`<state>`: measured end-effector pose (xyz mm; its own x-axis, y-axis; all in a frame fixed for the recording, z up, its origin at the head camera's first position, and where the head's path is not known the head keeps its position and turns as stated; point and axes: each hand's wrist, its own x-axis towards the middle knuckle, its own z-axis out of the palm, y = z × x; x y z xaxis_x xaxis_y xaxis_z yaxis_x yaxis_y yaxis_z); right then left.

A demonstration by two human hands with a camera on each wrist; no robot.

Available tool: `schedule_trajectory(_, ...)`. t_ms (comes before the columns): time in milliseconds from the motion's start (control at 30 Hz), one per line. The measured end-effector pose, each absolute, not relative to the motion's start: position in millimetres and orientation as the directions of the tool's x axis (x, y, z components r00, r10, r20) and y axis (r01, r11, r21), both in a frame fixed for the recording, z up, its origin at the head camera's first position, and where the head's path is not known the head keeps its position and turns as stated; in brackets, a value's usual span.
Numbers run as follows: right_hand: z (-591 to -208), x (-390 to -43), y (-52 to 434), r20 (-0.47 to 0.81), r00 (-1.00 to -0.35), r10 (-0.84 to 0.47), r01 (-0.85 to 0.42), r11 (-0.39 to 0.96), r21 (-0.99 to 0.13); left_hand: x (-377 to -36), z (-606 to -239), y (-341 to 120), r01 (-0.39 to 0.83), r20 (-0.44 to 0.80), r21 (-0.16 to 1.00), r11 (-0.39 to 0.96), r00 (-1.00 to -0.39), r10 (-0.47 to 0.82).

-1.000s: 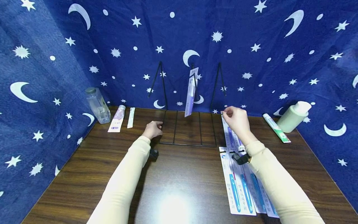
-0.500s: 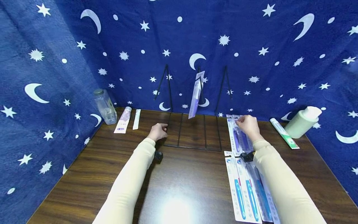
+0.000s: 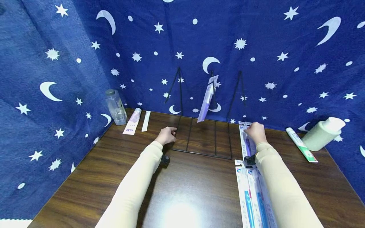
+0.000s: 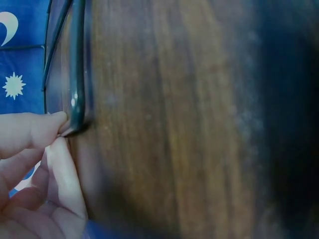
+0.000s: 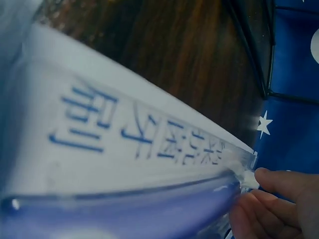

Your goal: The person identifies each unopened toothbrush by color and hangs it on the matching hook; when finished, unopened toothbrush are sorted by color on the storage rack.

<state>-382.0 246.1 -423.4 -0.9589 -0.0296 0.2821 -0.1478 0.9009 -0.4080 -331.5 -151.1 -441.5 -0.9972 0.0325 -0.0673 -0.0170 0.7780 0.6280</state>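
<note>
In the head view my left hand [image 3: 166, 136] is at the left edge of the black wire rack [image 3: 201, 154]. The left wrist view shows its thumb and forefinger pinching the bent corner of the rack wire [image 4: 77, 94]. My right hand [image 3: 256, 132] is over the far end of a row of packaged purple toothbrushes [image 3: 244, 144]. Up close, its fingertips pinch the clear pack of a purple toothbrush [image 5: 134, 206] near the brush head. One packaged purple toothbrush [image 3: 206, 103] hangs tilted from the rack's middle hook.
Packaged blue toothbrushes [image 3: 249, 202] lie nearer, partly under the right sleeve. On the left are a clear bottle [image 3: 116, 107], a pinkish tube [image 3: 132, 122] and a slim white packet [image 3: 146, 121]. A green-white toothpaste tube [image 3: 301, 145] and pale green bottle [image 3: 322, 134] are at right.
The head view has swung left. My right hand has shifted from the far left corner of the purple toothbrush packs onto their upper part. The left hand stays at the rack's edge.
</note>
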Motion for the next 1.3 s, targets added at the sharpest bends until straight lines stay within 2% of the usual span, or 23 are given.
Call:
schedule_trajectory(167, -426, -384, 244, 0.245, -0.970, 0.009, -0.095, 0.907, -0.409, -331, -441, -150, -0.044, -0.085, 0.641, 0.766, -0.996, 0.014)
schedule_trajectory(467, -428, -387, 235, 0.118, -0.988, 0.101, 0.060, 0.949, -0.309, -330, -440, -148, -0.057, -0.103, 0.636, 0.769, -0.995, 0.012)
schedule_trajectory(1300, -426, -386, 236, 0.143, -0.983, 0.115, 0.059, 0.937, -0.344, -331, -437, -149, -0.066, -0.115, 0.629, 0.774, -0.993, 0.009)
